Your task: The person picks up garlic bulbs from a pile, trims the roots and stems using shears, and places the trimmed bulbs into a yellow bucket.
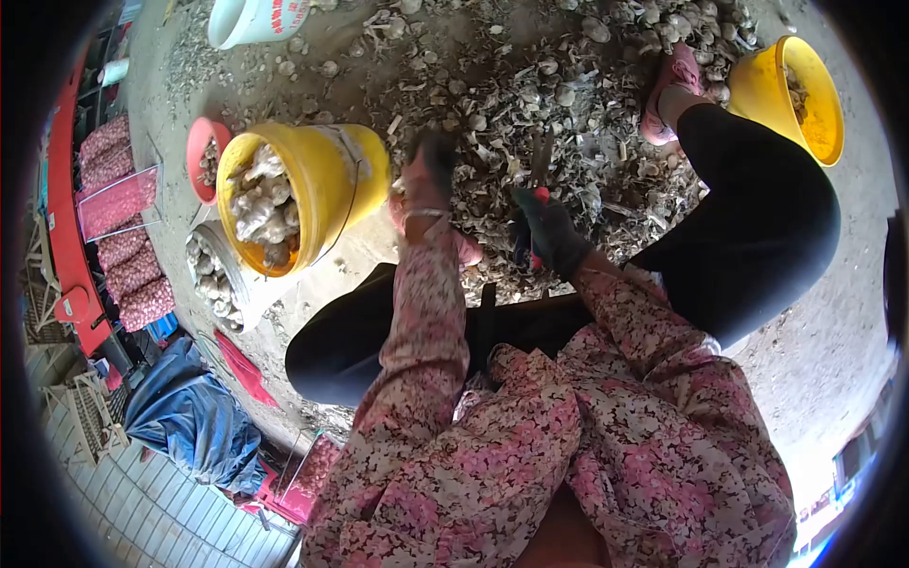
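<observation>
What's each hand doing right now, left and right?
Left hand: gloved, next to the yellow bucket; grip cannot be told.
Right hand: gloved, closed on red-handled shears.

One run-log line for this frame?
left hand: gloved, beside yellow bucket | right hand: gloved, grips shears | ground: garlic pile

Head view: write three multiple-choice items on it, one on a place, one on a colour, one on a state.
1. Where is the bucket heaped with garlic?
A. by the left hand
B. behind the person
C. on a table

2. What colour is that bucket?
A. blue
B. yellow
C. black

3. What is the right hand doing?
A. lying open and bare
B. pressing the ground
C. gripping red-handled shears in a dark glove

Key: 1 A, it lies tipped right beside that hand; 2 B, its wall is yellow; 3 C, the gloved fingers close round the handles.
</observation>
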The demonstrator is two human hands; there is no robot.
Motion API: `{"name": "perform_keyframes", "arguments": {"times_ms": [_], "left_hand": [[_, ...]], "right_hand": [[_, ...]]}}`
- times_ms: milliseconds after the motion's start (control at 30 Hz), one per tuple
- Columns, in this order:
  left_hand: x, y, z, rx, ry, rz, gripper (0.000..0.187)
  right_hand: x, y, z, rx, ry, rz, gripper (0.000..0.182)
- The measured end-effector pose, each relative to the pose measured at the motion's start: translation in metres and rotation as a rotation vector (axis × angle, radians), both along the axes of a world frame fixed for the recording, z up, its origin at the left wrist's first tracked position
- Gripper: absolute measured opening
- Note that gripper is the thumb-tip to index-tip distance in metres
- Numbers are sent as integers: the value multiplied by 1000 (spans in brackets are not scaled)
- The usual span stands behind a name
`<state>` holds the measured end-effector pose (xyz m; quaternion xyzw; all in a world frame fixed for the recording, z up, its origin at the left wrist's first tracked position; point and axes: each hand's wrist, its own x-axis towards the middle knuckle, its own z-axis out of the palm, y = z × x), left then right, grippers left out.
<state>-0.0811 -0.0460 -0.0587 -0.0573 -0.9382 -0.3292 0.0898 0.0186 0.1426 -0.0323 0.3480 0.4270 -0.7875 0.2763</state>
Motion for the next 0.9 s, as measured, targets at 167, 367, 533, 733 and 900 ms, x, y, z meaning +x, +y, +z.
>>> {"name": "perform_keyframes", "arguments": {"times_ms": [167, 367, 533, 733, 900], "left_hand": [[-53, 38, -125, 737, -815, 630, 25], [-53, 46, -118, 1123, -784, 678, 31], [-7, 42, -18, 1279, -716, 376, 39], [24, 44, 44, 1453, -618, 171, 55], [44, 42, 61, 999, -342, 146, 55]], "right_hand": [[-5, 2, 0, -96, 24, -70, 24], [-11, 9, -7, -13, 19, -57, 22], [-14, 13, -32, 523, 416, 181, 33], [-23, 33, 45, 935, 712, 545, 40], [-10, 35, 43, 1061, 836, 590, 39]]}}
